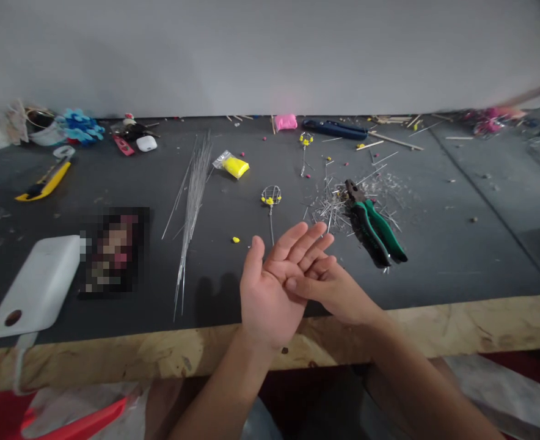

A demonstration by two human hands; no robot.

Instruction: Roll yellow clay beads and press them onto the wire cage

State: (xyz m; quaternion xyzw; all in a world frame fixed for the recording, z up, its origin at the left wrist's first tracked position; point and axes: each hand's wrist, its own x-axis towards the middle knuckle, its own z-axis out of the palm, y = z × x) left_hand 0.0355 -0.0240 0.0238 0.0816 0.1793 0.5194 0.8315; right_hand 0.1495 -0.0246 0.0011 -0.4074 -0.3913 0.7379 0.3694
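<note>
My left hand [270, 287] is held palm up over the front of the dark table [457, 244], fingers stretched out. My right hand [332, 287] lies against it, its fingers pressed into the left palm; whether anything small sits between them is hidden. Just beyond the hands stands a small wire figure with yellow beads [270, 198] and a loose yellow bead [236, 239]. Green-handled pliers [373, 223] rest to the right on a heap of cut wire bits [334, 205].
A bundle of straight wires [192, 195] lies left of centre, with a yellow clay packet [234, 165], pink clay [286, 121], a blue tool [336, 128], a yellow utility knife [45, 180], a white power bank [38, 284] and a phone [114, 250]. Wooden table edge [114, 354] runs in front.
</note>
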